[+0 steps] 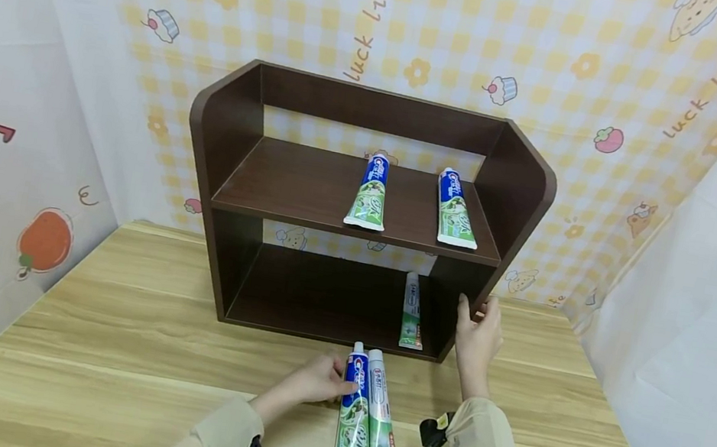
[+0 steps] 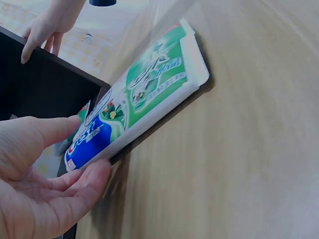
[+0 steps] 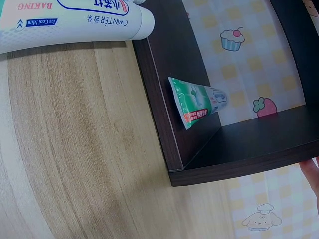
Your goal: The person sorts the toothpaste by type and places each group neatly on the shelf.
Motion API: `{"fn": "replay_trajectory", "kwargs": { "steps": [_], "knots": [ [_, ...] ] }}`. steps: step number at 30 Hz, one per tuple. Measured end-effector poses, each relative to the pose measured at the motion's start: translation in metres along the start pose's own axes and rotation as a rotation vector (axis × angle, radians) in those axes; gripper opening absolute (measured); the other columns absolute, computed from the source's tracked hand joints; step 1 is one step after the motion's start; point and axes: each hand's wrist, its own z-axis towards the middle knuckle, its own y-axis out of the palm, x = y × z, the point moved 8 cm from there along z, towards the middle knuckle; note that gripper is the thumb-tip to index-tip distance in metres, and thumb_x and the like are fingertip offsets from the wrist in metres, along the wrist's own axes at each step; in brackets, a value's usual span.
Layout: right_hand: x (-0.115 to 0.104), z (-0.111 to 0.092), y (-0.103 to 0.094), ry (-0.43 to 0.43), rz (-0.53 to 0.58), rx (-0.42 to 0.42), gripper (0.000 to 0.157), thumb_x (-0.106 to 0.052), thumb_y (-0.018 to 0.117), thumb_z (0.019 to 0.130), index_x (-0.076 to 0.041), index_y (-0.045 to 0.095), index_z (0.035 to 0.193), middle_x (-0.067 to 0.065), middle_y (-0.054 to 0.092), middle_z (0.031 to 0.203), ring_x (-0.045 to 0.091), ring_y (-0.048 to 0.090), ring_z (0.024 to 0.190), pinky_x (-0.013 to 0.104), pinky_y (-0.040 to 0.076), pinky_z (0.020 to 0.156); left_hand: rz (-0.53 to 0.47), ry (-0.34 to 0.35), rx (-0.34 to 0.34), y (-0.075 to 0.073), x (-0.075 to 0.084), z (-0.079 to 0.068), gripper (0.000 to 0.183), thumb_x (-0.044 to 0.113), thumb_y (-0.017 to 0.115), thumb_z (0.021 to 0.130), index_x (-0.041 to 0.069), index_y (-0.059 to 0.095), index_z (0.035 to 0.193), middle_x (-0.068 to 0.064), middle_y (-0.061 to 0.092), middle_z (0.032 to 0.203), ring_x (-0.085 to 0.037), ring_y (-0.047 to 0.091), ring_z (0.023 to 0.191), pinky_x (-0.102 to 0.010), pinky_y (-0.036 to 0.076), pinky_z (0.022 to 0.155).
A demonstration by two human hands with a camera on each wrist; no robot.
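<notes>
My left hand [image 1: 313, 377] pinches the cap-end half of a blue-and-green toothpaste tube [image 1: 354, 431], thumb over its face and fingers at its left edge. That tube lies on the table with its cap toward the shelf. Touching its right side is a white-and-green toothpaste tube [image 1: 382, 428]. My right hand [image 1: 478, 342] grips the right side panel of a dark brown two-tier shelf [image 1: 322, 281], thumb at the front edge. In the right wrist view only a sliver of that hand [image 3: 311, 179] shows beyond the panel.
Two blue-and-green toothpaste tubes, one near the middle [image 1: 371, 193] and one at the right [image 1: 456, 211], lie on the upper tier. Another white-and-green tube [image 3: 194, 102] lies at the lower tier's right end. Patterned cloth [image 1: 429, 33] hangs behind the wooden table [image 1: 104, 340].
</notes>
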Motion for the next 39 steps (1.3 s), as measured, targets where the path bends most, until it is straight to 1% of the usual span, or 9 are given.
{"fn": "replay_trajectory", "kwargs": {
  "steps": [5, 9, 12, 16, 18, 21, 26, 33, 39],
  "knots": [
    [0.000, 0.000, 0.000, 0.002, 0.003, 0.001, 0.025, -0.026, 0.060, 0.086, -0.004, 0.050, 0.091, 0.018, 0.060, 0.095, 0.036, 0.063, 0.082, 0.050, 0.042, 0.077, -0.039, 0.001, 0.039, 0.006, -0.003, -0.002, 0.037, 0.016, 0.068, 0.082, -0.006, 0.047, 0.103, -0.013, 0.056, 0.085, -0.015, 0.052, 0.067, -0.024, 0.047, 0.052],
    [0.000, 0.000, 0.000, -0.002, 0.003, 0.005, 0.025, -0.026, 0.059, 0.087, -0.003, 0.050, 0.091, 0.019, 0.060, 0.095, 0.036, 0.062, 0.082, 0.050, 0.041, 0.077, -0.058, 0.012, 0.062, 0.013, -0.002, -0.004, 0.051, 0.016, 0.072, 0.078, -0.011, 0.044, 0.111, -0.018, 0.059, 0.093, -0.021, 0.059, 0.075, -0.031, 0.053, 0.062],
    [-0.001, 0.000, -0.001, -0.005, 0.005, 0.007, 0.025, -0.026, 0.059, 0.086, -0.003, 0.049, 0.091, 0.019, 0.060, 0.094, 0.037, 0.062, 0.082, 0.050, 0.041, 0.077, -0.007, 0.001, 0.098, 0.016, -0.001, -0.006, 0.071, 0.022, 0.075, 0.074, -0.016, 0.038, 0.122, -0.024, 0.057, 0.105, -0.029, 0.059, 0.091, -0.041, 0.052, 0.082],
    [-0.002, 0.000, -0.001, -0.008, 0.003, 0.007, 0.025, -0.026, 0.060, 0.086, -0.004, 0.049, 0.090, 0.019, 0.060, 0.094, 0.037, 0.062, 0.081, 0.050, 0.041, 0.077, 0.087, -0.029, 0.147, 0.018, 0.000, -0.009, 0.088, 0.029, 0.078, 0.070, -0.015, 0.032, 0.131, -0.028, 0.049, 0.114, -0.037, 0.054, 0.099, -0.052, 0.045, 0.090],
    [-0.002, 0.000, 0.000, -0.008, -0.001, 0.005, 0.025, -0.026, 0.060, 0.086, -0.003, 0.049, 0.090, 0.019, 0.060, 0.094, 0.037, 0.063, 0.082, 0.050, 0.041, 0.077, 0.115, -0.028, 0.165, 0.018, 0.002, -0.010, 0.086, 0.028, 0.078, 0.068, -0.016, 0.035, 0.128, -0.027, 0.050, 0.111, -0.036, 0.055, 0.094, -0.051, 0.047, 0.086],
    [-0.002, 0.000, 0.001, 0.000, 0.001, -0.002, 0.025, -0.025, 0.059, 0.087, -0.003, 0.049, 0.091, 0.019, 0.060, 0.095, 0.037, 0.062, 0.083, 0.050, 0.041, 0.079, 0.143, -0.015, 0.176, 0.019, 0.005, -0.011, 0.067, 0.025, 0.079, 0.067, -0.015, 0.049, 0.112, -0.020, 0.053, 0.097, -0.027, 0.054, 0.080, -0.042, 0.051, 0.071],
    [0.000, -0.001, 0.001, 0.013, 0.013, -0.004, 0.024, -0.025, 0.059, 0.087, -0.004, 0.049, 0.091, 0.019, 0.059, 0.096, 0.037, 0.061, 0.084, 0.050, 0.039, 0.081, 0.147, -0.022, 0.157, 0.026, 0.007, -0.012, 0.039, 0.021, 0.076, 0.069, -0.007, 0.056, 0.088, -0.009, 0.051, 0.077, -0.018, 0.050, 0.062, -0.028, 0.044, 0.051],
    [0.002, -0.003, 0.001, 0.022, 0.004, -0.011, 0.024, -0.026, 0.059, 0.087, -0.004, 0.049, 0.091, 0.019, 0.059, 0.097, 0.037, 0.061, 0.085, 0.050, 0.039, 0.081, 0.149, -0.049, 0.143, 0.031, 0.004, -0.011, 0.038, 0.021, 0.075, 0.073, -0.008, 0.057, 0.090, -0.008, 0.052, 0.074, -0.018, 0.050, 0.062, -0.029, 0.044, 0.052],
    [0.002, -0.002, 0.001, 0.025, -0.001, -0.015, 0.025, -0.027, 0.058, 0.088, -0.004, 0.049, 0.092, 0.019, 0.059, 0.098, 0.037, 0.061, 0.086, 0.050, 0.039, 0.081, 0.075, -0.096, 0.111, 0.032, -0.001, -0.009, 0.040, 0.021, 0.074, 0.074, -0.007, 0.055, 0.095, -0.008, 0.055, 0.073, -0.017, 0.055, 0.059, -0.028, 0.049, 0.052]
  ]
}}
